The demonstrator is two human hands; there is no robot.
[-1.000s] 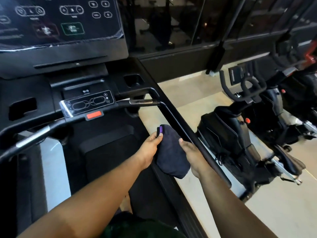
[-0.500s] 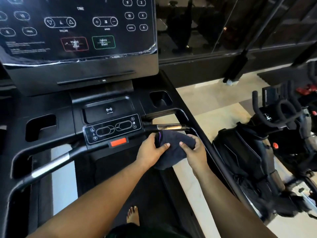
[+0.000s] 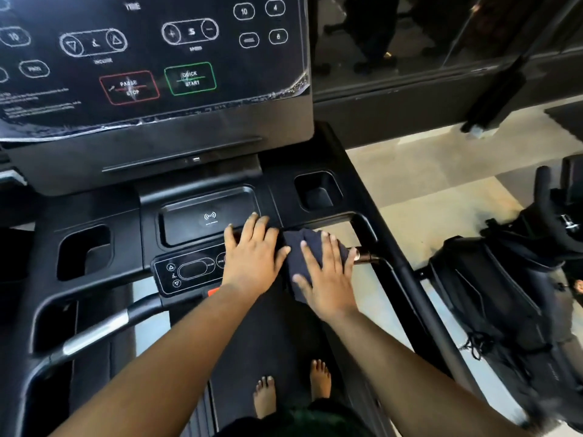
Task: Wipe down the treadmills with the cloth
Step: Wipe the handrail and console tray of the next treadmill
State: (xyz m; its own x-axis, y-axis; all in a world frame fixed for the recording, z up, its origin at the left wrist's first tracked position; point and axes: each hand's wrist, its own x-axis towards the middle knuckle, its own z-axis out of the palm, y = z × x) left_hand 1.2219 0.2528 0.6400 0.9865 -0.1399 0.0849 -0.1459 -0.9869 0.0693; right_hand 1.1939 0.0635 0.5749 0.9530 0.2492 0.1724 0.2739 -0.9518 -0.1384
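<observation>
Two hands have moved up the frame since half a second ago: they were pinching the cloth [image 3: 296, 257] below the front handlebar, and now both lie over the bar at centre frame, level with the small control pad. The view has also closed in, so the console [image 3: 151, 64] fills the upper left and two bare feet [image 3: 265, 395] show at the bottom centre on the treadmill belt [image 3: 268, 342].

The left hand [image 3: 252, 257] lies flat with fingers straight and spread. Its fingertips reach the edge of the wireless charging tray [image 3: 205, 216] and its palm covers the right end of the control pad [image 3: 189, 272]; its thumb side touches the cloth. This grip is open and holds nothing.

The right hand [image 3: 328, 272] lies on top of the dark navy cloth with fingers extended and slightly spread, pressing it onto the bar rather than curling round it.

The cloth is bunched over the front handlebar [image 3: 366, 257], just left of the bar's shiny metal sensor section. Its long axis runs from upper right to lower left of the frame, its lower end hanging below the bar beside the right thumb.

An exercise bike [image 3: 504, 294] stands at the right edge.
</observation>
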